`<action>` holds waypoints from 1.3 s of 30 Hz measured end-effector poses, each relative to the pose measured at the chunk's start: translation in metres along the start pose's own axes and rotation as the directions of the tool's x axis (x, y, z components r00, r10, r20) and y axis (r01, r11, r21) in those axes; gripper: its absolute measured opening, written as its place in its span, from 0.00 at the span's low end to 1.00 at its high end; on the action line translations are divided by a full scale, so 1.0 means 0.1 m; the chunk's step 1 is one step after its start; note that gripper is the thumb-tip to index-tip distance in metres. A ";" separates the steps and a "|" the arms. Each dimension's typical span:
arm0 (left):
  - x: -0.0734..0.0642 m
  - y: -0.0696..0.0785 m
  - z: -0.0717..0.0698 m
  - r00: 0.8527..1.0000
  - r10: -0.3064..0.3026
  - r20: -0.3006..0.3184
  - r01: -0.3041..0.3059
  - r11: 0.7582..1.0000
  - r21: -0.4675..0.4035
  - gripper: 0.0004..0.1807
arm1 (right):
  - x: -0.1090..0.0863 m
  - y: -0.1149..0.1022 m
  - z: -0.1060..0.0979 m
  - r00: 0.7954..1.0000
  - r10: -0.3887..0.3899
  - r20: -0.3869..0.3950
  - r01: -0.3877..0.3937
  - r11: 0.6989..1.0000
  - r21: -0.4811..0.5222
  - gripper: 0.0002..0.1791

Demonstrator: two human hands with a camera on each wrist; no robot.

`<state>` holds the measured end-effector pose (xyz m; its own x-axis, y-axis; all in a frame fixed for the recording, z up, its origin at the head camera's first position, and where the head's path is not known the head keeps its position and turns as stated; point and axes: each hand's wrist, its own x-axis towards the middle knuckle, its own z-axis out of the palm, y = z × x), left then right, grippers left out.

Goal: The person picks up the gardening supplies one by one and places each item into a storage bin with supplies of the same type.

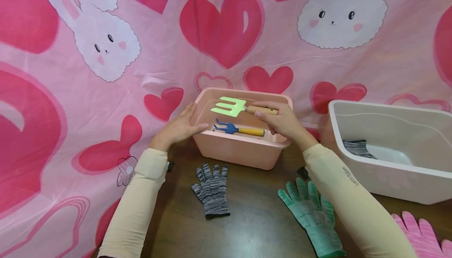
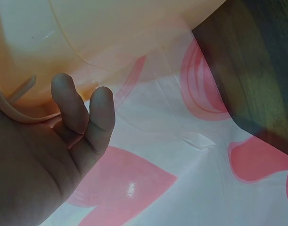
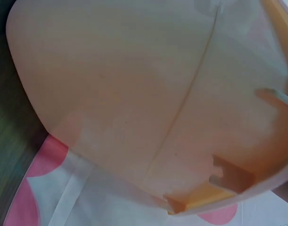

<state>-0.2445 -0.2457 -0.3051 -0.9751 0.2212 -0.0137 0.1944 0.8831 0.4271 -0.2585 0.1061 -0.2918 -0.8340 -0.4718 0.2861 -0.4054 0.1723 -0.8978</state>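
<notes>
A pink plastic bin [image 1: 236, 150] stands against the patterned cloth. My left hand [image 1: 176, 130] holds its left end, thumb over the front rim; the left wrist view shows fingers [image 2: 101, 113] along the outside of the wall. In my right hand [image 1: 284, 123] is a hand fork [image 1: 237, 107] with light-green tines and a wooden handle, held level over the bin, tines to the left. Below it, inside the bin, lies a blue hand cultivator [image 1: 229, 128] with a yellow handle. The right wrist view shows mostly the bin's wall [image 3: 106, 103], and the hand's grip is hidden there.
On the brown table [image 1: 247, 226] lie a grey striped glove [image 1: 213, 191], a green glove [image 1: 314, 218] and a pink glove [image 1: 420, 234]. A larger whitish bin [image 1: 395, 179] at the right contains a grey striped glove [image 1: 358, 149]. Pink heart-patterned cloth [image 1: 152, 34] rises behind.
</notes>
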 end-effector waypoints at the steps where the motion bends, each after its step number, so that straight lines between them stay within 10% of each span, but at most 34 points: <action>1: 0.00 0.00 0.00 1.000 -0.001 0.000 0.001 1.000 0.001 0.60 | 0.02 0.00 0.01 1.000 0.000 0.003 0.000 1.000 0.006 0.22; 23: 0.02 0.01 0.01 1.000 -0.008 0.022 0.008 1.000 0.006 0.60 | 0.38 0.14 0.09 0.993 0.115 0.034 -0.120 0.972 0.204 0.24; 39: 0.02 -0.02 0.00 1.000 0.006 0.029 -0.006 1.000 0.016 0.58 | 0.41 0.14 0.12 0.964 0.228 0.138 -0.247 0.959 0.140 0.27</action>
<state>-0.2469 -0.2464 -0.3061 -0.9706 0.2379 -0.0371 0.2019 0.8881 0.4129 -0.2940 0.0791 -0.2962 -0.8444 -0.5351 0.0246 -0.1305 0.1608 -0.9783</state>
